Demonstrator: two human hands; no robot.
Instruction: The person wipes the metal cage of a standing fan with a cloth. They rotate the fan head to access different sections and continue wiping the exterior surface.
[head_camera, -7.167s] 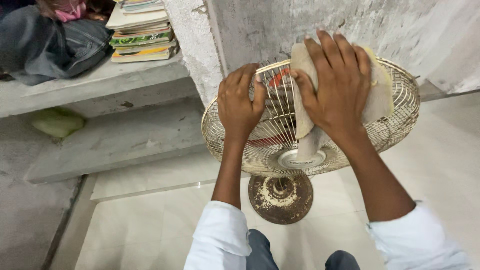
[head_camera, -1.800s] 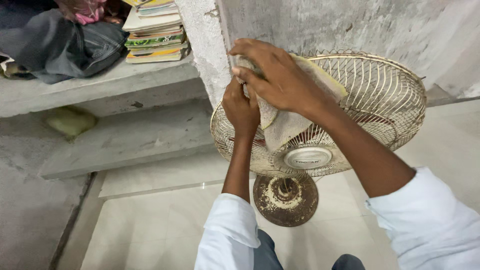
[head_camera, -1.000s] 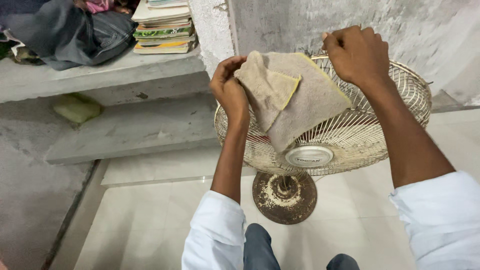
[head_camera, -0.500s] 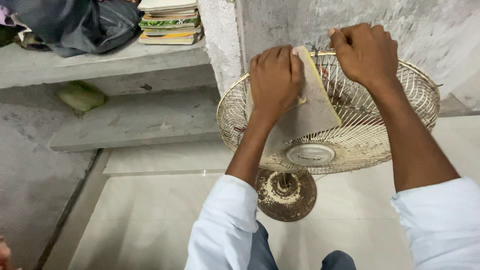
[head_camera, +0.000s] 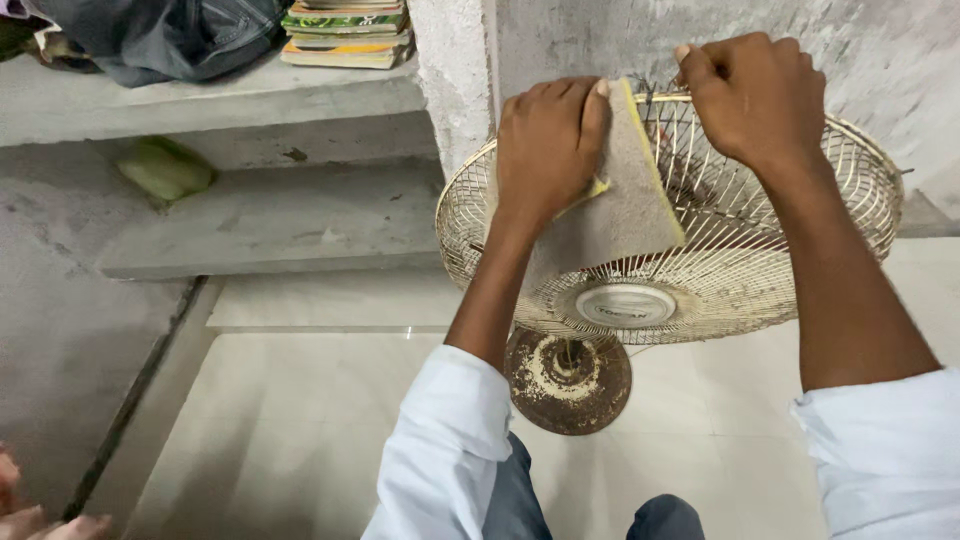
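Cloth (head_camera: 620, 205) now switched to left hand (head_camera: 545, 150), pressed flat on fan (head_camera: 760, 270) grille, frame centre; right hand (head_camera: 755, 95) clenched on top rim: wiping resumes.

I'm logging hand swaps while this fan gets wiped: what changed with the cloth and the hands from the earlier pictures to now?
The cloth passed from the right hand to the left hand, which now presses it on the fan guard. The left hand let go of the guard; the right hand moved up and gripped its top rim. The fan's rusty base, the books and the dark clothes stayed put.
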